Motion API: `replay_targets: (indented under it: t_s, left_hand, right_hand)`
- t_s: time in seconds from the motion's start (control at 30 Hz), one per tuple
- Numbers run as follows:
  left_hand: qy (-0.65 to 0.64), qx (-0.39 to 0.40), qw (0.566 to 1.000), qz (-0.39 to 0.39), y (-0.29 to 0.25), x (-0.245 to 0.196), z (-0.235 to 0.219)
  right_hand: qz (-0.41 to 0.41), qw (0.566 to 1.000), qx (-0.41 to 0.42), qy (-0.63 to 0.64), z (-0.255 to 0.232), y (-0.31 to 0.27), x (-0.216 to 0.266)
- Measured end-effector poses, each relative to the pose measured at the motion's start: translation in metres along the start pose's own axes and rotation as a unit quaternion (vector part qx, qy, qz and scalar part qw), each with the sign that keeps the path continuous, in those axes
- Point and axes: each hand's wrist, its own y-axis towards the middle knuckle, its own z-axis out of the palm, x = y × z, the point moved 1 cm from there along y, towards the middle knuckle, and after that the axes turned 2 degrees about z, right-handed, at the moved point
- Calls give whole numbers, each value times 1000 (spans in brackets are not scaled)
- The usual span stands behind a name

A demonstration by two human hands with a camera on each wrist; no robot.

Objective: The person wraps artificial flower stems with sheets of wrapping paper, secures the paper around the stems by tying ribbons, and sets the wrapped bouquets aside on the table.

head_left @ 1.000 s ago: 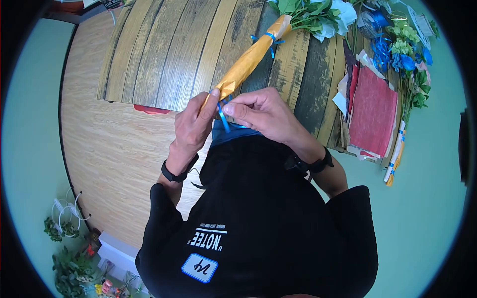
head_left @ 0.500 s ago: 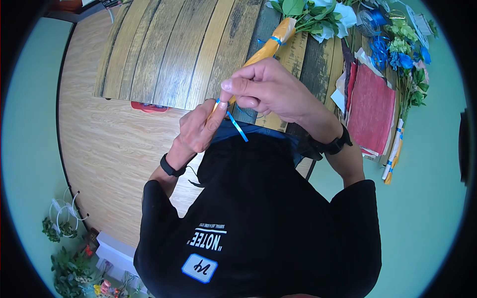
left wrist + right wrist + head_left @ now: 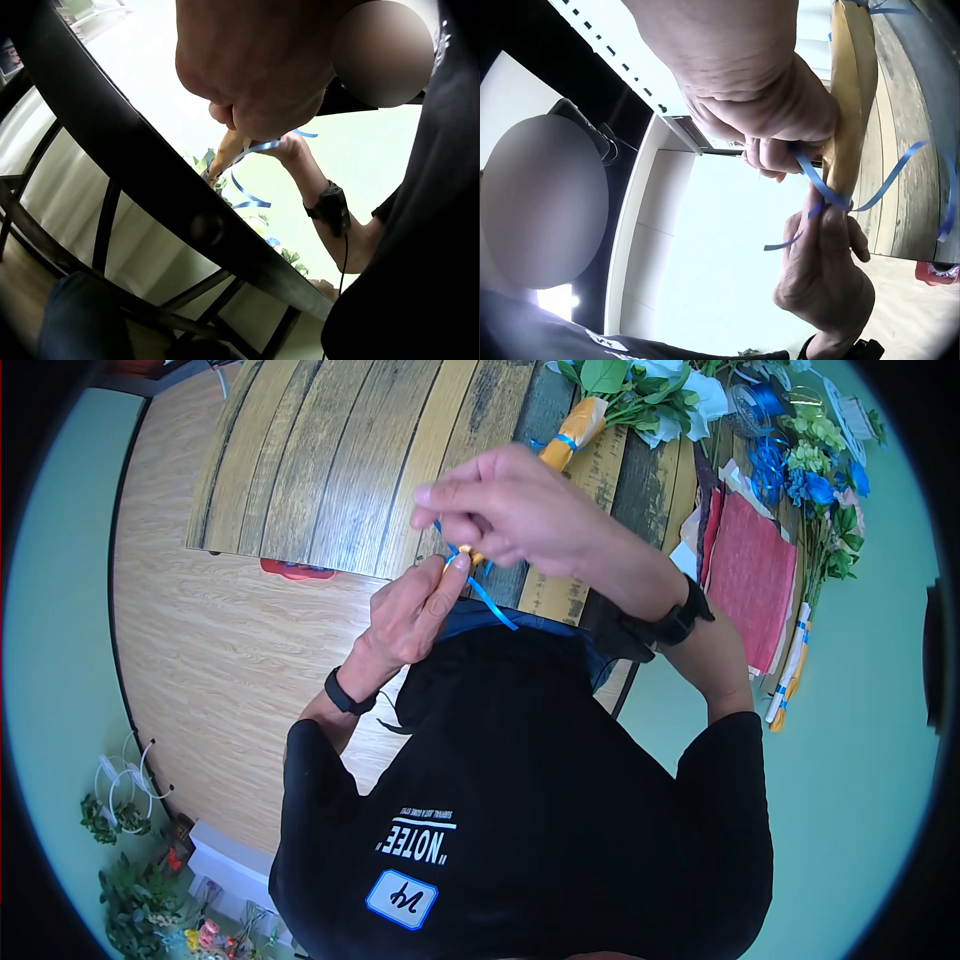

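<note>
A bouquet stem wrapped in yellow paper (image 3: 575, 436) lies over the table edge, its flower end at the upper right. My left hand (image 3: 412, 615) grips the wrap's lower end, thumb pressed where a blue ribbon (image 3: 490, 603) crosses it, as the right wrist view also shows on the wrap (image 3: 853, 97). Just above, my right hand (image 3: 525, 510) has curled fingers pinching a length of the blue ribbon (image 3: 807, 166). Another ribbon tail hangs loose toward the lap. In the head view my right hand covers the middle of the wrap.
Red and white paper sheets (image 3: 750, 575) lie at the table's right, beside a second bundle of flowers with a wrapped stem (image 3: 790, 685). Blue ribbon spools (image 3: 765, 398) and green and blue flowers (image 3: 812, 455) are at the upper right. The wooden table (image 3: 330, 460) spans the top.
My right hand has risen up and left from beside the wrap's lower end, drawing ribbon with it. My left hand keeps its grip and has shifted slightly right.
</note>
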Motion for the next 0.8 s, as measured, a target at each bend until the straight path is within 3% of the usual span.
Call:
replay_targets:
  t_s: [0.1,0.13,0.27,0.37,0.43,0.47,0.53,0.57,0.63,0.7,0.77,0.8]
  left_hand:
    - [-3,16,1000,-21,-2,-6,2]
    - [0,14,999,-31,-2,-8,3]
    - [-8,1,999,-52,-1,-16,9]
    - [-17,-1,997,-74,0,-22,12]
    - [-18,-5,996,-83,1,-25,14]
    - [-20,-8,995,-95,1,-27,14]
    - [-26,-10,994,-106,1,-28,15]
    - [-31,-14,993,-117,1,-27,15]
    - [-34,-17,991,-131,3,-28,15]
    - [-37,-20,989,-143,7,-27,14]
    - [-46,-31,987,-151,12,-26,13]
    - [-44,-33,987,-154,13,-26,11]
  right_hand:
    - [-42,999,-11,6,-10,17,15]
    - [-65,998,20,3,-20,26,21]
    - [-127,991,20,-24,-48,89,48]
    - [-151,988,25,31,-68,112,74]
    - [-187,979,-32,-80,-74,116,84]
    - [-186,979,-31,-80,-75,112,85]
    - [-294,913,-112,-260,-69,77,85]
    - [-293,913,-110,-261,-63,61,86]
    - [-206,924,-149,-285,-49,25,78]
    - [-357,881,-77,-301,-48,-5,51]
    - [-247,932,-3,-265,-56,-56,27]
    - [-192,968,-26,-162,-55,-74,9]
